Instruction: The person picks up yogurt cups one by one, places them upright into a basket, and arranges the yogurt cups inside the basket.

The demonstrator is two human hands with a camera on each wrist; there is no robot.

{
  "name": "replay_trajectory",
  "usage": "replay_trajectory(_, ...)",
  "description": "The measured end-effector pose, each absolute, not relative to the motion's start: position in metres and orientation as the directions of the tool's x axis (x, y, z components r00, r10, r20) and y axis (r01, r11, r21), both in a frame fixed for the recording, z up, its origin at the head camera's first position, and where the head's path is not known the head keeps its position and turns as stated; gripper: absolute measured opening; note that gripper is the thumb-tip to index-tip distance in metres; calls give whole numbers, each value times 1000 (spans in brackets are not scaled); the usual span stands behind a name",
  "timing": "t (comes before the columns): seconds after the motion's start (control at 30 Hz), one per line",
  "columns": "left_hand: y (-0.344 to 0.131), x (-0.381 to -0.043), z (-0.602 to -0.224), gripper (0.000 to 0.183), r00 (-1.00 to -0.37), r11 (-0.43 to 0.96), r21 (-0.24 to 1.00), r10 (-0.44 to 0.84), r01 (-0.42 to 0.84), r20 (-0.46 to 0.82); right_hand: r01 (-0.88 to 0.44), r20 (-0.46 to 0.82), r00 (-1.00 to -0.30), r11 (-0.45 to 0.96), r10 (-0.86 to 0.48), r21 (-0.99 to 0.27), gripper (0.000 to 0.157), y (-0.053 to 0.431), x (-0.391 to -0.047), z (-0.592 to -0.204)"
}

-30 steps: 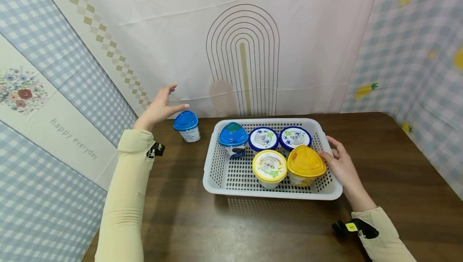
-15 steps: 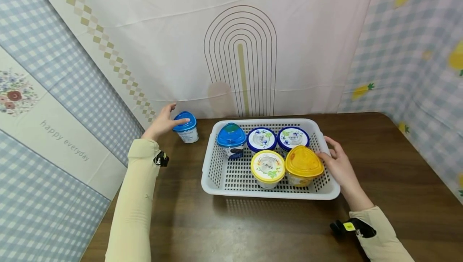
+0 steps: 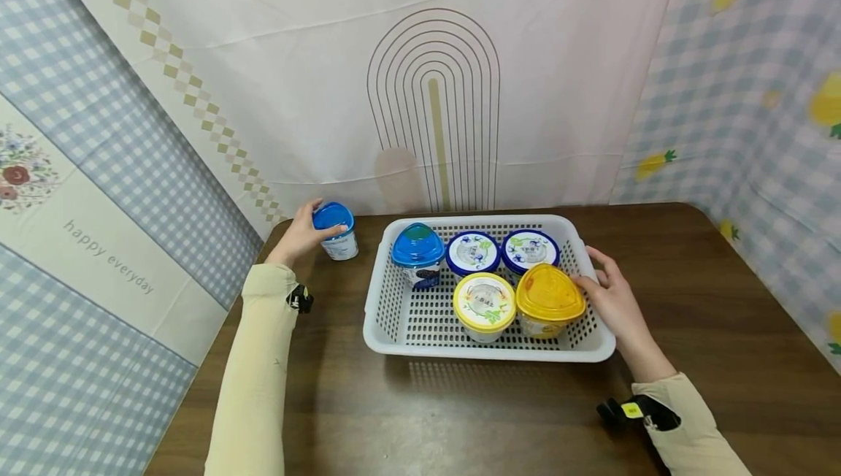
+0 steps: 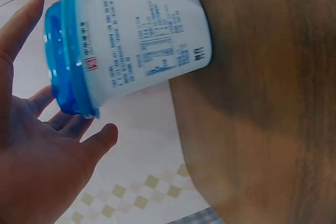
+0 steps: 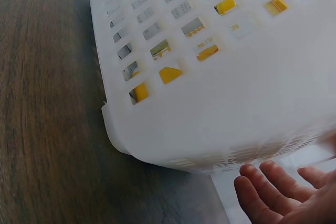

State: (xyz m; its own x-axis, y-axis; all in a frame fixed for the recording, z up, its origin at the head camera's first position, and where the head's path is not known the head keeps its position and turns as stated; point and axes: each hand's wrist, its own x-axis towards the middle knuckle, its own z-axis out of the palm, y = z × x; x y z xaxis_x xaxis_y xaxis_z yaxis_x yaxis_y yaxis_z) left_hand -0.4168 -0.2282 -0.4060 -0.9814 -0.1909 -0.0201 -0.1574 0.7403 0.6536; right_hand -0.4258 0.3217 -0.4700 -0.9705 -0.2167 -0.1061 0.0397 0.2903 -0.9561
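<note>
At the table's back left, my left hand [image 3: 302, 235] reaches around a white plastic tub [image 3: 341, 247] with a blue lid. In the left wrist view the tub [image 4: 142, 40] stands on the table; thumb and fingers spread to either side of its lid [image 4: 68, 56], the thumb slightly apart from it. My right hand [image 3: 617, 308] holds the right end of a white perforated plastic basket [image 3: 486, 355], thumb over the rim and fingers outside. In the right wrist view those fingers [image 5: 268, 187] are right beside the basket's end wall.
Inside the basket stand a blue-lidded tub [image 3: 418, 248], two dark-blue-rimmed tubs [image 3: 473, 252], a round yellow-rimmed tub [image 3: 485, 304] and a yellow-lidded tub [image 3: 550, 297]. A patterned cloth [image 3: 296, 96] hangs behind the brown table [image 3: 427, 425].
My left hand has come down from above and left of the tub to around its blue lid. The right hand stays at the basket's right end; the view has shifted slightly.
</note>
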Motion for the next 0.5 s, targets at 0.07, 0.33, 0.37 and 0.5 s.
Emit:
replay_trajectory(0.07,-228,-416,-410,99,-979,727,667,-205,-165,-19,40,-106,-971,292,-216,-956,73,322,-426,-470)
replay_trajectory(0.33,-228,-415,-422,100,-970,688,700,-244,-188,-20,39,-104,-971,290,-215,-956,73,322,-425,-469)
replay_trajectory(0.37,-228,-415,-423,99,-968,680,708,-250,-190,-20,38,-104,-971,290,-215,-956,73,322,-425,-469)
replay_trajectory(0.5,-229,-415,-428,101,-964,656,729,-266,-195,-18,37,-103,-970,288,-218,-957,74,322,-425,-469)
